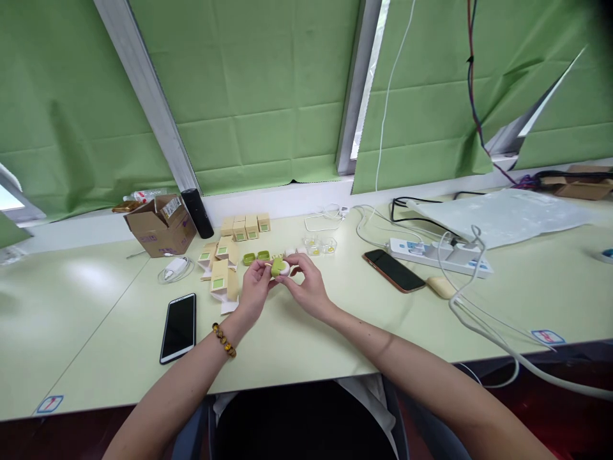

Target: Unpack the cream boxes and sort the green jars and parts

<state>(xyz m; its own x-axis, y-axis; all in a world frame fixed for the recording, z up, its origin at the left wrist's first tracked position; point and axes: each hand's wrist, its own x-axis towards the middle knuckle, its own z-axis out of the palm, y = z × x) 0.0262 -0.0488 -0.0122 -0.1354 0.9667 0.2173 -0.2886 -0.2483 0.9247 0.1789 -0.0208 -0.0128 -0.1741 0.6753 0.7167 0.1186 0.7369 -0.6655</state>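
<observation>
A small rounded green-and-white piece is held up over the table between both hands. My left hand pinches its green side, with a beaded bracelet on that wrist. The fingers of my right hand close on its white side. Just behind the hands lie small green square trays and clear plastic cups with yellow bits inside. Some pale pieces behind the fingers are partly hidden. To the left stand several opened small cardboard boxes with green squares on them.
Closed small boxes stand farther back. A large carton and a black cylinder are at the back left. Phones lie left and right. A power strip with trailing cables occupies the right, near a plastic sheet.
</observation>
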